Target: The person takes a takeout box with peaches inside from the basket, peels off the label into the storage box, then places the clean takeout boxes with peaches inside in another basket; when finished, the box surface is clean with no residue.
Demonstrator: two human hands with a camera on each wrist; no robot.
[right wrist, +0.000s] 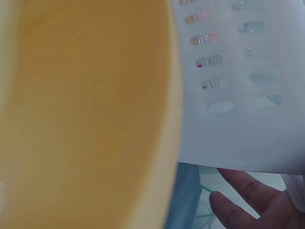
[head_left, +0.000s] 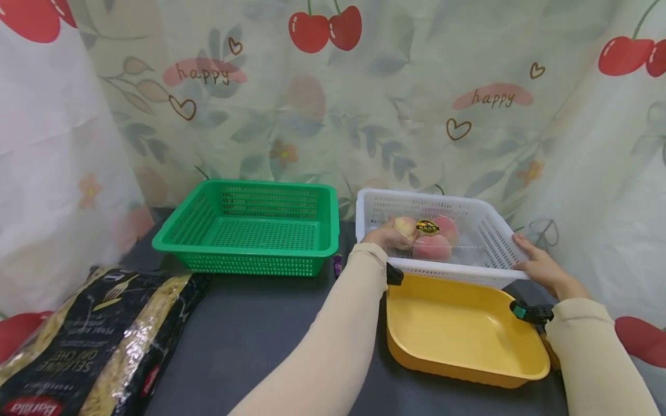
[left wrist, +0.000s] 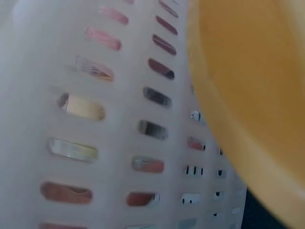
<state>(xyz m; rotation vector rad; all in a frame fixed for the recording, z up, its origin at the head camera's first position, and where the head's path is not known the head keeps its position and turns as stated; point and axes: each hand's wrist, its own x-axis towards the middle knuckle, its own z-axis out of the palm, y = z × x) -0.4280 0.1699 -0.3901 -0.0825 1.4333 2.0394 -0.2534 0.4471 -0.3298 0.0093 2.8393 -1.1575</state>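
A white slotted basket (head_left: 458, 268) stands at the right of the table. Inside it lies a clear-wrapped pack of peaches (head_left: 433, 247) with a black and yellow label. My left hand (head_left: 386, 236) reaches over the front rim and grips the pack's left end. At the basket's right rim my right hand (head_left: 545, 268) holds on near the front corner. Its fingers (right wrist: 245, 183) show along the basket's outside in the right wrist view. The left wrist view has only the slotted wall (left wrist: 119, 133) and the yellow bin (left wrist: 257, 71), with the left hand hidden.
The yellow bin sits right in front of the white basket, between my forearms. A green slotted basket (head_left: 250, 253) is at the back left. A black pasta bag (head_left: 99, 341) lies at the front left. Beside the green basket is a small purple-wrapped item (head_left: 337, 264). A printed curtain (head_left: 333, 104) hangs behind.
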